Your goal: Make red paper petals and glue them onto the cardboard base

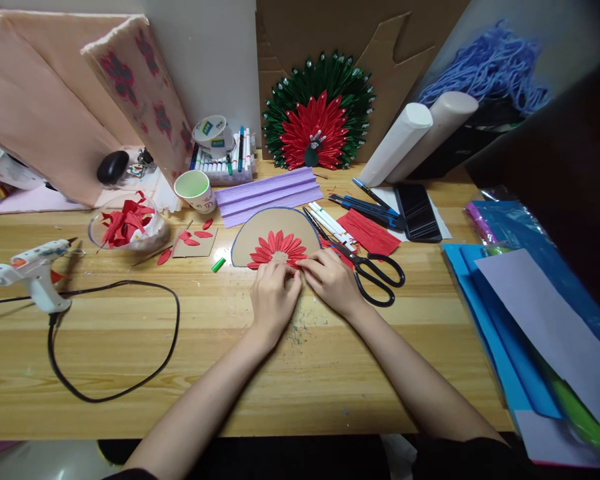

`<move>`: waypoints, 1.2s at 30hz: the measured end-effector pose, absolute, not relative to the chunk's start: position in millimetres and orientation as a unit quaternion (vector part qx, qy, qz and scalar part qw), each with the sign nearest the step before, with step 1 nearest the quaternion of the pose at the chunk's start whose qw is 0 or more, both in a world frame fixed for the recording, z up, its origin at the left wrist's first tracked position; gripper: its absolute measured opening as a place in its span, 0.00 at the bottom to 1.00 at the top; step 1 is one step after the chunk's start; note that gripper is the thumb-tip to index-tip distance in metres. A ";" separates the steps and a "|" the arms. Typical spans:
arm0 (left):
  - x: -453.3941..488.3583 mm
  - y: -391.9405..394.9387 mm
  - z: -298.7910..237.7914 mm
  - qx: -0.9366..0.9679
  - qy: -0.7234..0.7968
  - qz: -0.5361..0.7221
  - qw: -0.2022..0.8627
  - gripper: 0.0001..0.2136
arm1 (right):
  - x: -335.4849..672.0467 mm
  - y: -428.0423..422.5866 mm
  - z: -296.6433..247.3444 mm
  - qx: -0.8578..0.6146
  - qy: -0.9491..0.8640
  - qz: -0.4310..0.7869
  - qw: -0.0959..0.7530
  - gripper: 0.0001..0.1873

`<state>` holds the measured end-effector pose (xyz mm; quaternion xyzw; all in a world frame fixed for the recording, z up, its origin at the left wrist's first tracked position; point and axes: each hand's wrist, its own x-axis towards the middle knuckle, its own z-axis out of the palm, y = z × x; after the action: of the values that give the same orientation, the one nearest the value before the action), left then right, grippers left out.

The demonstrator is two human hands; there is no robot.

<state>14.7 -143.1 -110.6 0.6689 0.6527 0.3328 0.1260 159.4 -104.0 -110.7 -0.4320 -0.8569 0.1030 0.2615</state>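
Observation:
A half-round cardboard piece [260,230] lies on the wooden table [300,373] with a fan of red paper petals [279,245] stuck along its lower edge. My left hand [274,297] and my right hand [333,280] meet at the bottom of that fan. The fingertips of both hands are pinched together on the lowest red petals, pressing them against the cardboard. Black-handled scissors [375,273] lie just right of my right hand.
A white glue gun [33,267] with a looping black cord [115,340] lies at the left. Behind are a clear bowl of red petals [126,223], a green-lined paper cup [196,189], purple folded paper [267,193], markers, a finished red-and-green fan [317,113], a phone [419,212] and coloured sheets [530,320].

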 end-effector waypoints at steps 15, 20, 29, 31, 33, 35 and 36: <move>4.5 -127.3 -105.5 0.674 0.636 0.352 0.131 0.03 | 165.0 -106.1 -108.2 -0.428 -0.833 0.155 0.314 0.08; 7.4 -124.5 -105.1 0.679 0.637 0.342 0.129 0.01 | 164.6 -105.0 -109.3 -0.439 -0.829 0.165 0.304 0.08; -0.3 -122.1 -103.8 0.684 0.622 0.350 0.150 0.02 | 166.1 -102.6 -110.7 -0.442 -0.826 0.175 0.304 0.07; -5.4 -122.4 -102.5 0.691 0.613 0.350 0.154 0.03 | 166.2 -102.7 -111.2 -0.441 -0.823 0.177 0.310 0.06; -10.2 -122.8 -101.9 0.706 0.598 0.347 0.156 0.03 | 165.5 -103.1 -111.5 -0.439 -0.820 0.182 0.319 0.06; -13.2 -122.8 -102.6 0.722 0.581 0.342 0.153 0.03 | 163.6 -103.6 -111.3 -0.437 -0.817 0.190 0.325 0.06; -13.9 -122.6 -103.3 0.731 0.573 0.340 0.151 0.04 | 162.3 -103.9 -111.0 -0.438 -0.814 0.195 0.327 0.05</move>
<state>-13.9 -122.6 -103.3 0.7306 0.5729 0.3396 0.1507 162.3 -103.9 -111.0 -0.4380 -0.8145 0.1950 0.3268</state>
